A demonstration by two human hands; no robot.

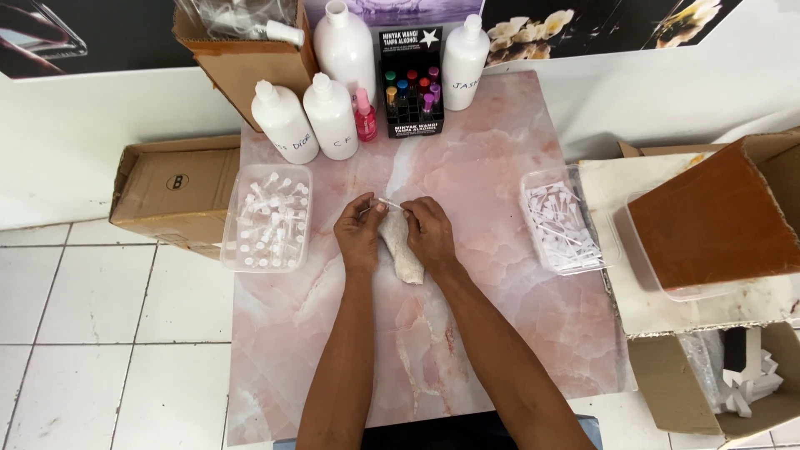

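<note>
Pink marbled tabletop carries white bottles at the back and a clear tub of small vials on the left. At its middle, a pale cloth lies between both hands. Left hand and right hand pinch a thin clear tube together.

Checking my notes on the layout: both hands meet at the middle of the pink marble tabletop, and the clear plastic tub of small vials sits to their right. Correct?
Not quite. The head view shows the clear plastic tub of small vials left of the left hand and right hand, which do meet mid pink marble tabletop.
</note>
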